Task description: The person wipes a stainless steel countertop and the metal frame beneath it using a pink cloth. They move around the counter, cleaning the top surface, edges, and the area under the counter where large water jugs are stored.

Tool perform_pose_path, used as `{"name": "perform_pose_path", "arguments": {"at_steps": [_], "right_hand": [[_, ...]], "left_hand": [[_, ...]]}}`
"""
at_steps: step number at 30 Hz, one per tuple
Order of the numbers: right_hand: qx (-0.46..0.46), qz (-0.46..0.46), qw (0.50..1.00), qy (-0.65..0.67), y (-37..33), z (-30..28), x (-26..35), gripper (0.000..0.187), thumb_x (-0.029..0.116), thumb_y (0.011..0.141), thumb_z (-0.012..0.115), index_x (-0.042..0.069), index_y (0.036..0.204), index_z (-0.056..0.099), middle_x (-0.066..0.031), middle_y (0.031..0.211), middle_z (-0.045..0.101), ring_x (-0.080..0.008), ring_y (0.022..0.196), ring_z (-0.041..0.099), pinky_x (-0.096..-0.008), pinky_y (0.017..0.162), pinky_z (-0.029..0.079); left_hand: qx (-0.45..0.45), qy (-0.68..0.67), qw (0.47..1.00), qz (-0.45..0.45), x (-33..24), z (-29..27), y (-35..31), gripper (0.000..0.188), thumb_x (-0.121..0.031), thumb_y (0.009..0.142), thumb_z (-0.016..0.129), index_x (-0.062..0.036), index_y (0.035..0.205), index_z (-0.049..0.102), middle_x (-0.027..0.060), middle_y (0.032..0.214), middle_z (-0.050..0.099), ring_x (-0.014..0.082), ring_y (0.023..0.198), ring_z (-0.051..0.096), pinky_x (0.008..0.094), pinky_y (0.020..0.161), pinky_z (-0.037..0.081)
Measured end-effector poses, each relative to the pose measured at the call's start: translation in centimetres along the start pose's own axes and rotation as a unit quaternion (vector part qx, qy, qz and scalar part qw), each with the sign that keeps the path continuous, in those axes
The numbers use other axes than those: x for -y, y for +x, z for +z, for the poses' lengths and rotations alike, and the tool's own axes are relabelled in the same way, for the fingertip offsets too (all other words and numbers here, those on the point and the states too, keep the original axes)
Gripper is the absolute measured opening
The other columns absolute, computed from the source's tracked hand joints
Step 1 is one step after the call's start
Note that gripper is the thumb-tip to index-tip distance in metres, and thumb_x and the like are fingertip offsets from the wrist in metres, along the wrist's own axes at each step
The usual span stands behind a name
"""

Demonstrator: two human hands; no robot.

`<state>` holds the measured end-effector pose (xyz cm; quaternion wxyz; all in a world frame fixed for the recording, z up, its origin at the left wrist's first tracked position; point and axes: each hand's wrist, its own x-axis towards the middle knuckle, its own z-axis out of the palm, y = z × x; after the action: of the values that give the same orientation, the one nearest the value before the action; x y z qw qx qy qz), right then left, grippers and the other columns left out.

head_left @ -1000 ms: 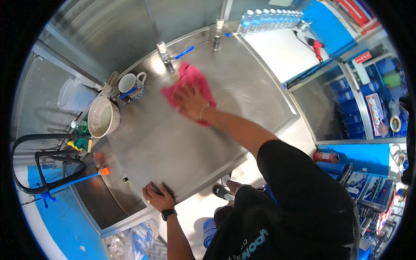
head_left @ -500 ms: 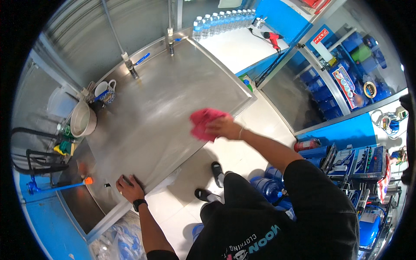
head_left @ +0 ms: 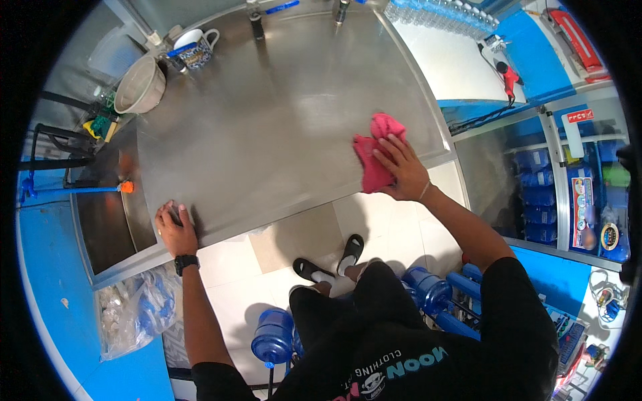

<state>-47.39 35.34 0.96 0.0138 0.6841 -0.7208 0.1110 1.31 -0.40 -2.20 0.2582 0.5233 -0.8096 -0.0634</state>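
Cloth (head_left: 376, 155) is what I'm watching: a pink rag lying flat near the front right edge of the steel counter (head_left: 267, 134). Right hand (head_left: 401, 172) is pressed down on top of it, fingers spread wide across the fabric, palm just at the counter's lip. Nothing pinched, as far as I can see, only a flat press.

Left hand (head_left: 175, 227) is well apart from the right, over at the front left corner of the counter, resting palm down on the metal with fingers loosely open and nothing in it. A black watch (head_left: 186, 262) sits on that wrist.

At the far left of the counter I've got a pale bowl (head_left: 139, 83) tipped on its side, and just beside it a patterned mug (head_left: 198, 47). Left of the counter a sink (head_left: 107, 214) drops down, with a blue tap (head_left: 73, 190) reaching over it. Something green and yellow sits behind the bowl, maybe a sponge, too small for me to call. Blue water jugs (head_left: 274, 337) stand on the tiled floor by the person's sandals (head_left: 331, 257).
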Motion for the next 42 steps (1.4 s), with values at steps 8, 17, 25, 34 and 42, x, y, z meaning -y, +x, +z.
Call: {"name": "perform_pose_path", "arguments": {"at_steps": [8,17,25,34,42], "right_hand": [[0.007,0.004,1.000,0.017,1.0,0.3,1.3,0.097,0.057,0.070,0.085,0.015,0.151,0.052,-0.0148,0.156,0.044,-0.0405,0.149,0.035,-0.0580,0.124,0.027],[0.010,0.014,1.000,0.009,1.4,-0.3,1.8,0.099,0.058,0.070,0.085,0.017,0.153,0.049,-0.0133,0.159,0.042,-0.0386,0.150,0.034,-0.0589,0.123,0.030],[0.057,-0.028,0.998,-0.028,1.4,0.2,0.7,0.104,0.059,0.074,0.083,0.014,0.158,0.040,-0.0180,0.163,0.033,-0.0425,0.152,0.028,-0.0619,0.123,0.026],[0.108,-0.142,0.983,0.049,8.9,2.5,9.1,0.111,0.047,0.076,0.086,0.005,0.161,0.028,-0.0259,0.165,0.023,-0.0513,0.153,0.019,-0.0654,0.124,0.019],[0.106,-0.213,0.967,0.087,12.7,5.6,16.2,0.089,0.037,0.081,0.080,0.016,0.158,0.042,-0.0186,0.164,0.032,-0.0427,0.154,0.025,-0.0629,0.122,0.024]], "left_hand": [[0.012,-0.020,0.999,0.023,1.4,0.6,0.0,0.042,-0.037,0.103,0.064,-0.0036,0.129,0.064,0.0200,0.132,0.058,0.0374,0.124,0.057,0.0468,0.106,0.046],[-0.001,-0.027,1.000,0.006,0.1,-0.1,0.3,0.038,-0.032,0.099,0.067,-0.0048,0.126,0.066,0.0195,0.131,0.060,0.0374,0.125,0.057,0.0476,0.106,0.047],[0.002,-0.031,0.999,-0.037,-0.6,-0.6,0.1,0.040,-0.036,0.097,0.069,-0.0064,0.123,0.067,0.0228,0.135,0.060,0.0410,0.129,0.056,0.0497,0.109,0.045],[-0.015,-0.021,0.996,-0.083,-1.6,-0.4,0.2,0.036,-0.037,0.094,0.072,-0.0132,0.121,0.070,0.0122,0.131,0.064,0.0354,0.123,0.061,0.0447,0.105,0.049],[-0.021,0.013,0.997,-0.071,-0.5,-0.3,-0.2,0.038,-0.040,0.096,0.070,-0.0149,0.125,0.069,0.0109,0.135,0.063,0.0348,0.123,0.061,0.0431,0.104,0.050]]}}
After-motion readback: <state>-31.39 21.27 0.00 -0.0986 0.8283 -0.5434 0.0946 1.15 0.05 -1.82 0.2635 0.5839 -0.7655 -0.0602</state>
